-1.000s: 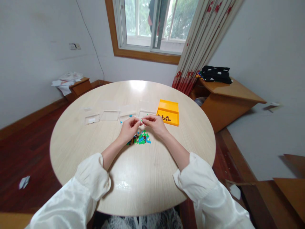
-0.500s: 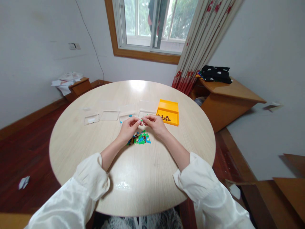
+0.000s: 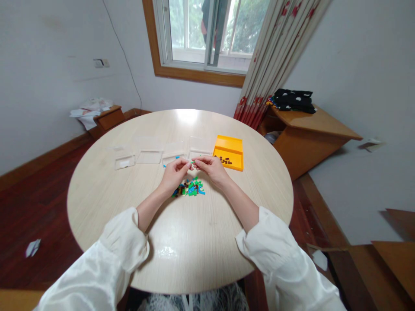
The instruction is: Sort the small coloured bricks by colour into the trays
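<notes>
Pinching small green piece (image 3: 193, 163) | left hand (image 3: 175, 175), right hand (image 3: 212, 170): fingertips closed on it | near brick pile (image 3: 192, 188) | yellow box (image 3: 235, 155) beyond pile, rightward

Green piece (image 3: 193, 162) (tiny), held near multicoloured pile (image 3: 193, 188).

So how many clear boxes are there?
4, in a row left of the yellow box: the leftmost box, the second box, the third box past the left hand, the fourth box past the right hand. Hands partly hide the last two.
</notes>
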Demonstrator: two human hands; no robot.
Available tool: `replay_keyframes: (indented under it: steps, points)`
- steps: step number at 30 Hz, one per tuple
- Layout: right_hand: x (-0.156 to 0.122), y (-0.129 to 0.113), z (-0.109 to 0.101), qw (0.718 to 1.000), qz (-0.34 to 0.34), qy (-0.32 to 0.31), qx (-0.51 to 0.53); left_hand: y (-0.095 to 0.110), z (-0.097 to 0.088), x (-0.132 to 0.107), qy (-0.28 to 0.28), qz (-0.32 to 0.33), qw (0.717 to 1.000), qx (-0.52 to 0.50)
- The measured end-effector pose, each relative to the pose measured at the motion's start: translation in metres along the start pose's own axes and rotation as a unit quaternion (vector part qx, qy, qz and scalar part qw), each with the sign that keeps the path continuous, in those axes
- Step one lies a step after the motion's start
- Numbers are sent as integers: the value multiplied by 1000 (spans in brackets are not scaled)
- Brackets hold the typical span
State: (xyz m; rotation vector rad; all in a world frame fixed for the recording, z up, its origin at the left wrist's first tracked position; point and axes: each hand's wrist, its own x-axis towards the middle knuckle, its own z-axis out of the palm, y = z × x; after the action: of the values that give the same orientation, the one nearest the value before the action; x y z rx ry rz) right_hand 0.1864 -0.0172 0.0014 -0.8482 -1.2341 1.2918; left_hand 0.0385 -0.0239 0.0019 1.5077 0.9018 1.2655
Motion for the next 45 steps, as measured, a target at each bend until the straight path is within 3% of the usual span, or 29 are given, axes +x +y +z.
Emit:
replay_keyframes:
  steps: [24,45]
  points:
    - [-2,-4,-1,999,23,-21,-19,-2,-2,0,9,10,1000,20]
    - [-5,-6,3,994,-39,-27,-95,-2,-1,0,9,-20,1000,-14]
